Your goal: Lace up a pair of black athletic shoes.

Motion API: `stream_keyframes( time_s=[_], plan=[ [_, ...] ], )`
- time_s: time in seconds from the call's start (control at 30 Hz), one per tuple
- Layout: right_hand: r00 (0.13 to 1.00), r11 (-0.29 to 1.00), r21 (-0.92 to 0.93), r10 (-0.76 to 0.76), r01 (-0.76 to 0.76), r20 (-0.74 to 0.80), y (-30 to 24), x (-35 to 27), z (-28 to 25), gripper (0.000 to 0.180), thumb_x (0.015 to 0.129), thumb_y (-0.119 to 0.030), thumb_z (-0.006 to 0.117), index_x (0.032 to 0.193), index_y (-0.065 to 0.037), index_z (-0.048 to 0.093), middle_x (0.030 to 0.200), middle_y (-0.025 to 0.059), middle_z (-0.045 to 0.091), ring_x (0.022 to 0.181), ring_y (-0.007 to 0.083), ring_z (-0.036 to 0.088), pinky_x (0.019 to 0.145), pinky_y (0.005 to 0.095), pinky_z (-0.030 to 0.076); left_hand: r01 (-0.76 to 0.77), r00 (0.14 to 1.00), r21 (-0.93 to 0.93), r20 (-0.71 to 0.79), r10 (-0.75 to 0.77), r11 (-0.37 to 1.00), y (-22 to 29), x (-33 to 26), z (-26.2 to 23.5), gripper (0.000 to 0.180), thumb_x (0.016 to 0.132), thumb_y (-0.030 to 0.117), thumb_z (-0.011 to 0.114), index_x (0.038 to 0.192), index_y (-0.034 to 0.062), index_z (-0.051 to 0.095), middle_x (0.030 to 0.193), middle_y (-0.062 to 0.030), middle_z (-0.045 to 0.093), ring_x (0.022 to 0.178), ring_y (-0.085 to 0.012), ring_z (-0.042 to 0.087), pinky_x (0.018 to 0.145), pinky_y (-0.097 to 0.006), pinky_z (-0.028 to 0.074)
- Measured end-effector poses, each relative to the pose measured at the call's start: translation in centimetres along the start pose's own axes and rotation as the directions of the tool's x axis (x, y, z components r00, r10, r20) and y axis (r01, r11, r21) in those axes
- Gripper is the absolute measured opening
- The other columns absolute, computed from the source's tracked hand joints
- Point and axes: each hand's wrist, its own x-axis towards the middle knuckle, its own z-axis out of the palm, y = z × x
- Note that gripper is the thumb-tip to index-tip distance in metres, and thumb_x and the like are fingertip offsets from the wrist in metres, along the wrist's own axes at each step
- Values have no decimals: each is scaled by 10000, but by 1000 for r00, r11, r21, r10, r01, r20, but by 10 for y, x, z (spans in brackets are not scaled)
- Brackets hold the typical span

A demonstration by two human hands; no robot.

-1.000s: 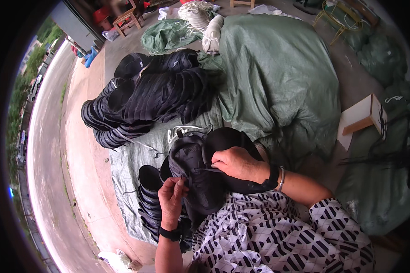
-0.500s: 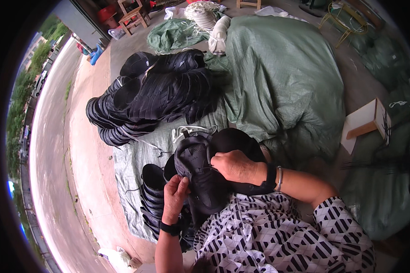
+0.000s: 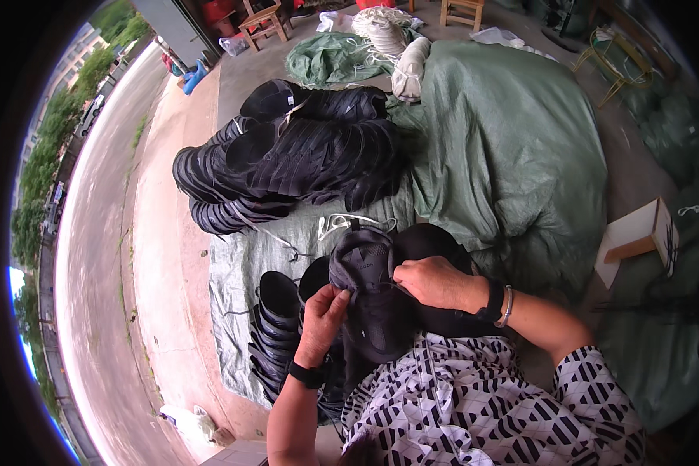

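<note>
A black shoe upper (image 3: 375,322) lies in front of me against my lap, its opening and tongue facing up. My left hand (image 3: 323,320) pinches the upper's left edge between thumb and fingers. On the other side, my right hand (image 3: 440,282) is closed with its fingertips at the right edge of the opening; they hide whatever they grip, perhaps a thin dark lace. Under my right wrist is a rounded black thing (image 3: 435,242). Beside my left hand stands a row of nested black shoe uppers (image 3: 276,322).
A large pile of black uppers (image 3: 318,155) lies ahead on a pale green sheet (image 3: 237,283). White laces (image 3: 342,225) lie just beyond the shoe. Bulky green sacking (image 3: 512,147) stands to the right, near a wooden-edged white board (image 3: 637,233). White cord bundles (image 3: 412,70) lie farther off.
The whole view has shifted, so the scene sits farther right and slightly lower at the far side. Both hands stay at the shoe upper's edges, with only slight finger movement.
</note>
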Motion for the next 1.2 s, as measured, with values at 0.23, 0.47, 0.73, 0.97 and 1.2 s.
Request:
stream_keyframes(
  time_s=[0.23,0.47,0.73,0.97,1.2],
  plan=[
    [996,990,-121,-75,69,-44,-9,2,-3,46,809,-85,580,796,-63,543,737,97,530,659,307,597,554,393,493,-169,972,602,-27,232,780,7,5,-1,169,835,200,616,822,39,566,724,-132,593,692,-304,606,615,-374,469],
    [918,804,-485,-396,345,-2,-14,11,-28,145,720,-129,607,861,-97,613,952,48,536,857,210,551,711,329,465,-386,868,871,231,440,303,54,15,-3,193,782,237,652,920,118,587,981,-68,583,916,-258,577,710,-379,507],
    [871,761,-442,-334,475,361,-15,31,-35,47,722,-146,601,758,-116,595,823,23,525,844,189,524,683,338,460,-724,679,677,663,315,134,53,30,-31,266,696,155,664,951,104,606,1004,-47,547,956,-246,545,763,-353,517],
    [945,935,-310,-67,171,322,-24,24,-20,105,771,-182,635,745,-82,621,826,96,548,804,296,616,711,416,481,-754,623,657,711,327,9,56,25,-23,175,713,153,634,870,95,585,921,-53,521,943,-245,543,754,-353,517],
    [976,963,-220,-112,153,188,-23,35,-6,22,730,-67,581,728,-46,588,867,121,539,822,314,597,713,437,461,-658,726,729,547,417,189,51,21,-23,157,657,70,594,808,113,601,839,-33,566,858,-225,568,740,-329,495]
  ],
)
